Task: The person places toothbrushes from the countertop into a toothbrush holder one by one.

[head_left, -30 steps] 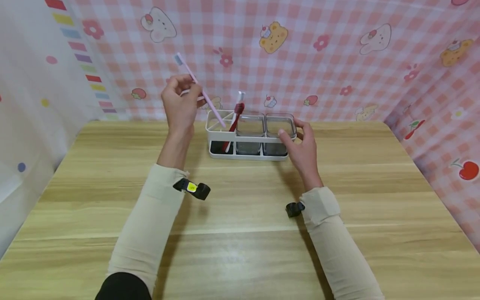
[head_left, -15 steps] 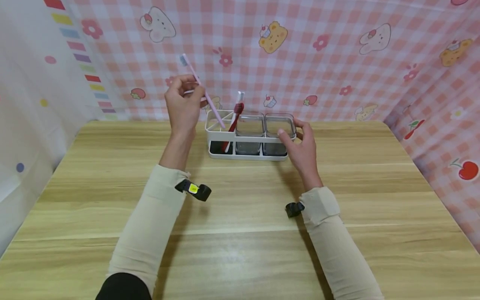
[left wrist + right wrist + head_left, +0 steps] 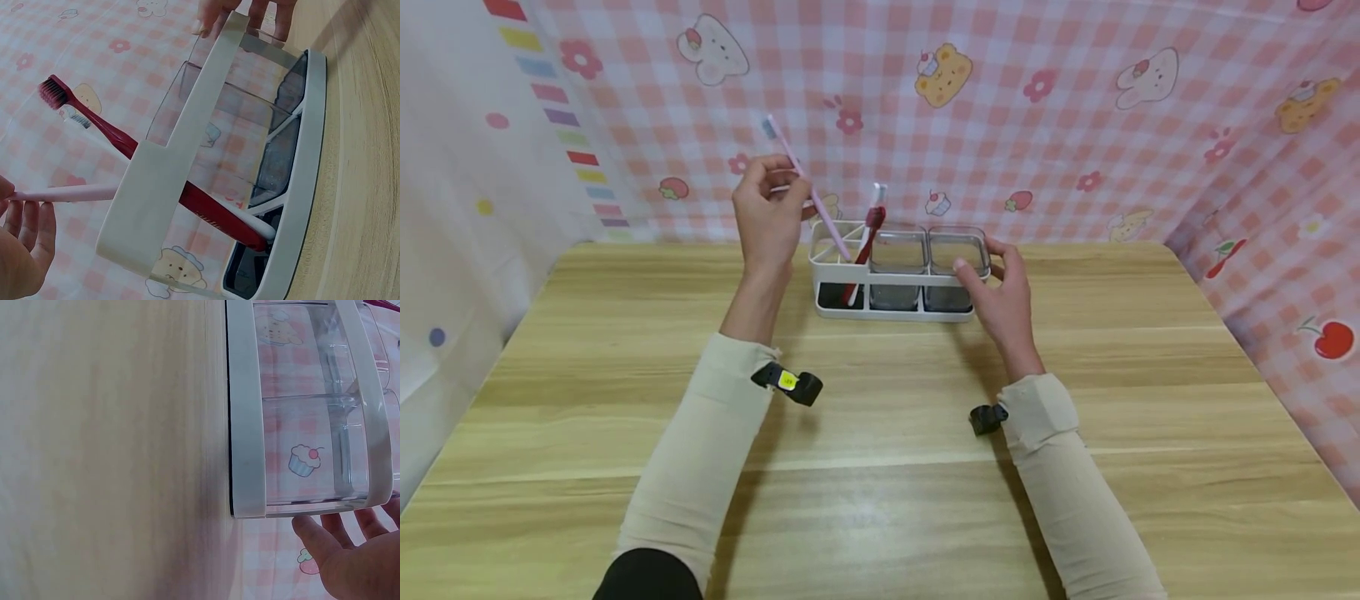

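Observation:
My left hand (image 3: 767,215) pinches a pink toothbrush (image 3: 792,154) by the handle, its bristled head pointing up and left. The handle's lower end is at the top of the left compartment of a white toothbrush holder (image 3: 842,274); in the left wrist view the upper band hides that end. A red toothbrush (image 3: 215,212) and a white toothbrush (image 3: 251,222) lean together in that left section, heads up. Two clear cups (image 3: 898,252) fill the other sections. My right hand (image 3: 1006,304) grips the holder's right end, thumb in front and fingers behind.
The holder stands near the back edge of a wooden table (image 3: 880,467). Behind it hangs a pink checked cloth (image 3: 880,75) with cartoon prints, and a white cloth (image 3: 445,208) hangs at the left. Both wrists wear small black cameras (image 3: 987,419).
My left hand has shifted slightly right, and the pink toothbrush has come a little lower, its end sinking slightly at the holder's top. The right hand and holder stay in place.

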### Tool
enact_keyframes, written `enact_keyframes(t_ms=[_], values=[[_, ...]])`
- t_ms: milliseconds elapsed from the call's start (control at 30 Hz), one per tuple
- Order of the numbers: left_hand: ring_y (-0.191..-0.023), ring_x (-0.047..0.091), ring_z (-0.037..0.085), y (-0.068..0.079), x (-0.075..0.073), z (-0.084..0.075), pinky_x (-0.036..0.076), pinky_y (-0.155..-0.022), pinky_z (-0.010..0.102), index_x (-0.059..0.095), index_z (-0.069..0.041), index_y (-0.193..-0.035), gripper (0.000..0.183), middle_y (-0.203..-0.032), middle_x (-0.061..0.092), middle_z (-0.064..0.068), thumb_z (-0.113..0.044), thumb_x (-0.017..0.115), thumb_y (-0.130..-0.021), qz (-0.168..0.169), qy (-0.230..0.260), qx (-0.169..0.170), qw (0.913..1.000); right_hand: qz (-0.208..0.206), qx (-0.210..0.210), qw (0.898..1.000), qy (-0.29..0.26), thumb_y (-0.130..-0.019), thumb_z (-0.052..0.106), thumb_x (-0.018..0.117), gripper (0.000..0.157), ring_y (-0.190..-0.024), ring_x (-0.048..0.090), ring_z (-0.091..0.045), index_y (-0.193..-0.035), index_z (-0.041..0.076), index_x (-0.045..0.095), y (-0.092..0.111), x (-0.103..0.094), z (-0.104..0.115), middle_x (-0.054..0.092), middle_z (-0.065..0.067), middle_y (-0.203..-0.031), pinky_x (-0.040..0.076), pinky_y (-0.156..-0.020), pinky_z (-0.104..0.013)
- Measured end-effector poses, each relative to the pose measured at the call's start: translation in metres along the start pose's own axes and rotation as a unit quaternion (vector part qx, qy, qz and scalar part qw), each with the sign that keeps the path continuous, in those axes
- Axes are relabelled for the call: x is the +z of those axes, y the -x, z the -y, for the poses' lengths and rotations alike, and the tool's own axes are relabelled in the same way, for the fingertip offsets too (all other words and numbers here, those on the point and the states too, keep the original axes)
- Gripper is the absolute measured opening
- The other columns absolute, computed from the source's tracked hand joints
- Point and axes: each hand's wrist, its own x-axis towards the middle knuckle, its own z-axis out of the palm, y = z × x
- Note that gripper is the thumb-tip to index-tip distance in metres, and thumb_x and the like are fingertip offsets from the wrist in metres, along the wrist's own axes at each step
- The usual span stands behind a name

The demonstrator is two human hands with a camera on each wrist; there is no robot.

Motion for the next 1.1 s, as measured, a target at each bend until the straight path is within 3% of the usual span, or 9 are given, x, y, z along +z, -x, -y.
enact_keyframes(t_ms=[200,800,1100], values=[[-0.07,0.064,0.016,0.0009,-0.0021,0.0017,0.06,-0.064,0.027,0.066,-0.005,-0.097,0.017,-0.084,0.061,0.006,0.009,0.061,-0.088,0.001,0.0,0.0,1.0,0.002,-0.001,1.0,-0.004,-0.094,0.037,0.07,0.062,-0.131,0.047,-0.034,-0.147,0.011,0.049,-0.0013,0.0019,-0.0001,0.047,-0.007,-0.148,0.051,-0.096,-0.049],[-0.07,0.063,0.015,0.0009,-0.0006,0.0049,0.06,-0.064,0.027,0.064,0.002,-0.102,0.017,-0.084,0.058,0.008,0.011,0.06,-0.089,0.019,0.015,-0.005,0.9997,0.004,0.001,1.0,-0.006,-0.095,0.039,0.07,0.063,-0.132,0.046,-0.034,-0.147,0.011,0.048,-0.002,0.0004,-0.0016,0.046,-0.007,-0.148,0.051,-0.097,-0.048],[-0.071,0.063,0.016,0.0028,-0.0001,0.0046,0.06,-0.065,0.027,0.066,-0.004,-0.098,0.019,-0.085,0.059,0.007,0.01,0.06,-0.088,0.022,-0.002,-0.004,0.9997,0.002,0.0,1.0,-0.01,-0.095,0.037,0.07,0.063,-0.132,0.046,-0.035,-0.147,0.011,0.047,-0.001,0.0003,0.0007,0.046,-0.007,-0.148,0.051,-0.097,-0.05]])
